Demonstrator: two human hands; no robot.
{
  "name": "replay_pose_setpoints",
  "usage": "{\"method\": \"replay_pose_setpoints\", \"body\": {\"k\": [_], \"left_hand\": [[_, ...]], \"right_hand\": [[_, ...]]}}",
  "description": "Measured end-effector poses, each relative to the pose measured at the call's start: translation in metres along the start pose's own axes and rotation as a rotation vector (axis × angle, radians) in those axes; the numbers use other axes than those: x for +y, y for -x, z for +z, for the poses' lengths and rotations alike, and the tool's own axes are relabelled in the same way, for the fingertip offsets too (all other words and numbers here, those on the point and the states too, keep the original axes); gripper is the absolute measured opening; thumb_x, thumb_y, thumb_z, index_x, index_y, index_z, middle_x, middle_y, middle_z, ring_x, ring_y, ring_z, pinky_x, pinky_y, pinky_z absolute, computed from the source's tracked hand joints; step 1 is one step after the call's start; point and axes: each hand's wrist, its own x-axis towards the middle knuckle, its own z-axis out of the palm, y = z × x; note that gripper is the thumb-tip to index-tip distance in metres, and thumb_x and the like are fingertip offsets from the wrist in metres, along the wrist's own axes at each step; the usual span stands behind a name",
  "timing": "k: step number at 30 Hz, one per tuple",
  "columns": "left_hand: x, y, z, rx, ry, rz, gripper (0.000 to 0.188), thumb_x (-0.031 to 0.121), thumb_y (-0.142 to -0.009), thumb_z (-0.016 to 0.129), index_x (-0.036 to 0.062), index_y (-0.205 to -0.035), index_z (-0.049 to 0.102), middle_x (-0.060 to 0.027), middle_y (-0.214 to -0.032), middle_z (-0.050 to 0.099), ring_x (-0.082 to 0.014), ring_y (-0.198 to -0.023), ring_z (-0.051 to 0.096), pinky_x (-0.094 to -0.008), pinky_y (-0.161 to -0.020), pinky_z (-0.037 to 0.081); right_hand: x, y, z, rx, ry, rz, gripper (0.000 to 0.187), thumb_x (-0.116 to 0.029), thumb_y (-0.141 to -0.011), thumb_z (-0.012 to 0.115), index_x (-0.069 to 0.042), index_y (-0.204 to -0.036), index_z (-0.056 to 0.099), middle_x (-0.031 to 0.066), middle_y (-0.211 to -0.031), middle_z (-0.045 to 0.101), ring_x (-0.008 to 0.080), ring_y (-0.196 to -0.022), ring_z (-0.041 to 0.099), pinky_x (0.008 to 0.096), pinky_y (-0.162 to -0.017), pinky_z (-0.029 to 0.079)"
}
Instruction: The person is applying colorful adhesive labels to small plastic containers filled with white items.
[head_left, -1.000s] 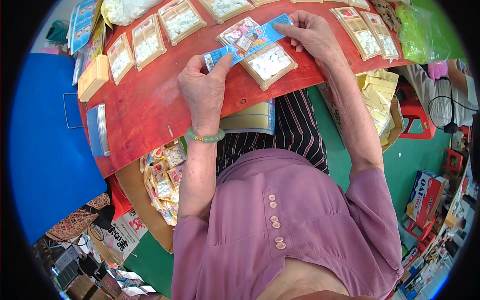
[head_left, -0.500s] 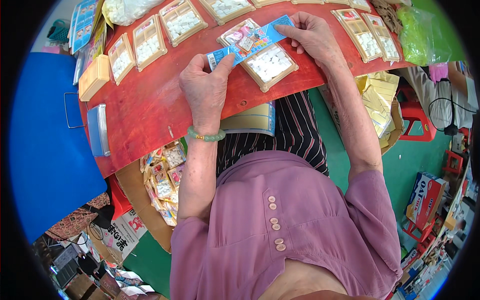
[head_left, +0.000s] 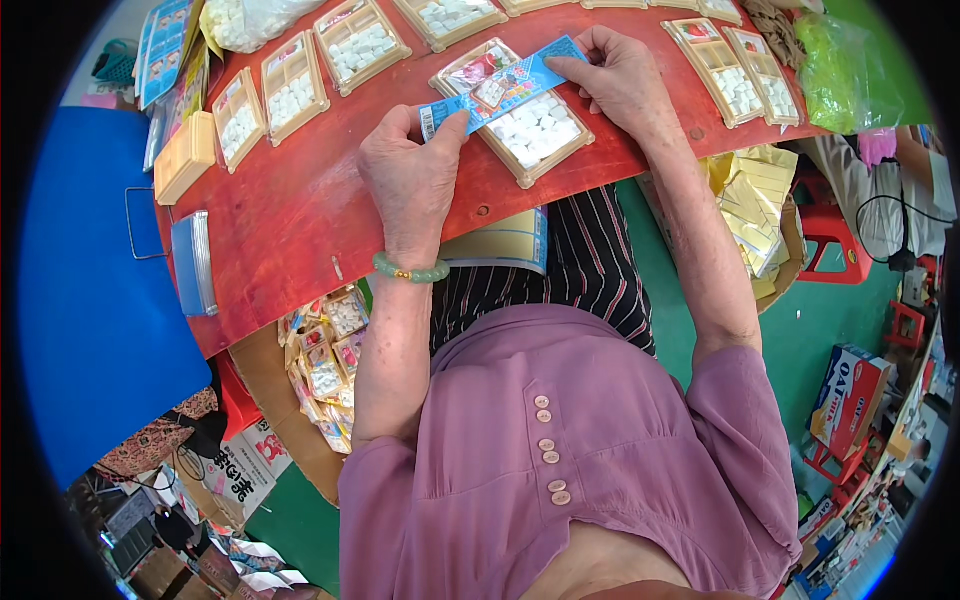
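We clamped both grips, left hand (head_left: 415, 180) and right hand (head_left: 620, 80), on the blue card (head_left: 505, 88), lying over the tray (head_left: 535, 135) at 12 o'clock on the bench (head_left: 300, 230).

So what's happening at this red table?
A seated person holds a blue printed card by its two ends, left hand at the near end and right hand at the far end, laying it across a shallow tan tray of small white pieces. More filled trays line the red table. A box of packed trays sits below.
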Motion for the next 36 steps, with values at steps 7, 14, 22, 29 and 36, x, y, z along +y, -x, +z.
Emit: {"method": "replay_pose_setpoints", "body": {"k": [7,14,22,29,36], "left_hand": [[0.004,-0.003,0.002,-0.014,-0.174,0.064,0.016,0.011,-0.075,0.074,-0.0023,-0.074,0.066,-0.0084,-0.060,0.063,-0.0108,-0.056,0.055,-0.0315,-0.054,0.044],[0.017,0.000,0.004,-0.043,-0.340,0.086,0.016,0.012,-0.077,0.069,-0.0027,-0.073,0.063,-0.0150,-0.060,0.061,-0.0223,-0.053,0.057,-0.0381,-0.057,0.046],[0.022,-0.003,0.006,-0.063,-0.458,0.118,0.025,0.018,-0.078,0.070,-0.0026,-0.071,0.060,-0.0201,-0.059,0.058,-0.0348,-0.057,0.060,-0.0435,-0.059,0.046],[0.017,-0.010,0.008,-0.051,-0.512,0.172,0.047,0.033,-0.077,0.079,-0.0008,-0.060,0.051,-0.0084,-0.052,0.049,-0.0139,-0.052,0.041,-0.0361,-0.050,0.036],[0.023,-0.014,0.006,-0.167,-0.622,0.048,0.034,0.031,-0.076,0.078,-0.0010,-0.076,0.068,-0.0205,-0.070,0.066,-0.0356,-0.070,0.067,-0.0442,-0.067,0.051]], "right_hand": [[0.008,-0.001,0.005,0.120,0.212,-0.167,0.023,-0.023,-0.085,0.075,-0.002,-0.087,0.067,0.0017,-0.070,0.063,0.0072,-0.062,0.055,0.0252,-0.054,0.046],[0.004,0.003,0.006,0.153,0.244,-0.174,0.024,-0.023,-0.084,0.076,-0.001,-0.086,0.067,0.0058,-0.071,0.066,0.0105,-0.063,0.058,0.0281,-0.058,0.047],[0.000,0.006,0.006,0.155,0.285,-0.153,0.024,-0.023,-0.083,0.075,-0.001,-0.085,0.068,0.0091,-0.072,0.068,0.0150,-0.064,0.062,0.0308,-0.060,0.049],[-0.001,0.007,0.008,0.165,0.294,-0.164,0.025,-0.024,-0.083,0.075,-0.001,-0.086,0.068,0.0092,-0.072,0.068,0.0160,-0.065,0.063,0.0318,-0.061,0.050],[0.000,0.008,0.009,0.199,0.341,-0.177,0.027,-0.026,-0.083,0.075,-0.001,-0.091,0.068,0.0095,-0.072,0.068,0.0175,-0.065,0.065,0.0327,-0.063,0.052]]}}
